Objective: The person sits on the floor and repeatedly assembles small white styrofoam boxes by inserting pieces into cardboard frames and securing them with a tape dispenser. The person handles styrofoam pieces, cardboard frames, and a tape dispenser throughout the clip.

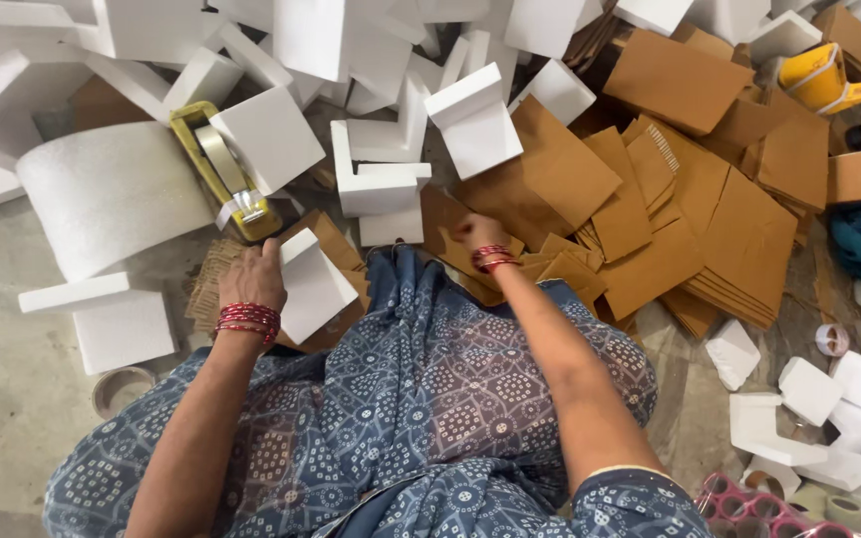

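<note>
The left hand [251,274] grips a white foam block [313,286], fingers curled over its upper edge; the block is a thick, square-cornered slab with clean flat faces, tilted and resting on brown cardboard just left of the blue patterned cloth [430,369] on the lap. The right hand [474,232] reaches down onto a brown cardboard sheet [460,249] beyond the knees, fingers bent on it; whether they pinch it I cannot tell. A yellow tape dispenser [221,169] lies just above the left hand, beside a foam roll [112,194]
</note>
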